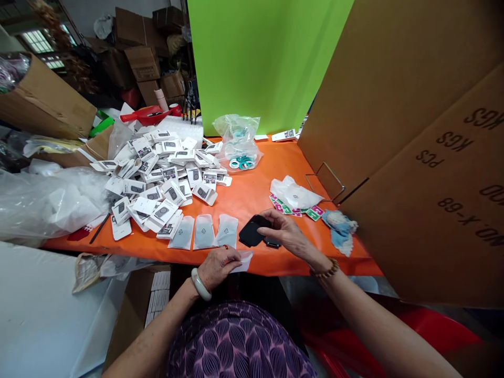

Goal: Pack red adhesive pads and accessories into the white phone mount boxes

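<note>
My left hand (219,266) pinches a small translucent plastic bag (244,261) at the table's front edge. Just to its right and higher, my right hand (286,233) grips a flat black device (252,231) with rounded corners between thumb and fingers. Beneath the right hand another black piece (272,242) lies on the orange table, partly hidden. Left of the held device, three frosted bags (203,231) printed with a recycling mark lie in a row, each with something dark inside.
Many small white boxes (169,194) are heaped on the left of the orange tabletop (252,194). Behind are a clear bag of teal rings (241,161) and a green panel (268,63). Frosted bags (293,193), colored cards and a blue cloth (339,231) lie right, beside a large carton (413,157).
</note>
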Demonstrator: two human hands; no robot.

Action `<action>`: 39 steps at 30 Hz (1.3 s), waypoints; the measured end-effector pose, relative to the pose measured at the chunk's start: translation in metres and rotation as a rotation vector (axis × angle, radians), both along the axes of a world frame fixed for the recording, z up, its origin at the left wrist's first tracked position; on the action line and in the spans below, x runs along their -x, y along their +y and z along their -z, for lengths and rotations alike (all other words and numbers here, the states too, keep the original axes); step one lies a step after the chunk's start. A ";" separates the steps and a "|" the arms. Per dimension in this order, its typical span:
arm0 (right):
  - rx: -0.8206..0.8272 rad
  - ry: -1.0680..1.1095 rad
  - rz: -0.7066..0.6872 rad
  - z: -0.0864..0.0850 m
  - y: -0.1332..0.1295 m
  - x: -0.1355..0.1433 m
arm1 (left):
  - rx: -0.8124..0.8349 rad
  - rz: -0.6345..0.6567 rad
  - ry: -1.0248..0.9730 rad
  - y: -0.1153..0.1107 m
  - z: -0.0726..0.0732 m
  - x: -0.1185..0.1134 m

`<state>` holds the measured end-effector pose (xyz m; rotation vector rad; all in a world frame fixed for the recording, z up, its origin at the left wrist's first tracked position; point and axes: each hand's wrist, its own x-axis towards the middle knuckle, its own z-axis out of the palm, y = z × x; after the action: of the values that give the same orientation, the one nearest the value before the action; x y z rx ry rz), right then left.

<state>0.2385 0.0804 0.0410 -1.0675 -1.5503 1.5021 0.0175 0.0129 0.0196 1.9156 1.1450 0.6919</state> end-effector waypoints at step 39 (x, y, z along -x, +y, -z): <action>-0.068 0.018 -0.049 -0.014 -0.052 0.008 | 0.253 -0.464 -0.589 -0.030 -0.013 -0.033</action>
<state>0.2301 0.0288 0.0550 -0.9809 -1.6147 1.4766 0.0502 -0.0176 0.0322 1.1202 1.2165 1.1993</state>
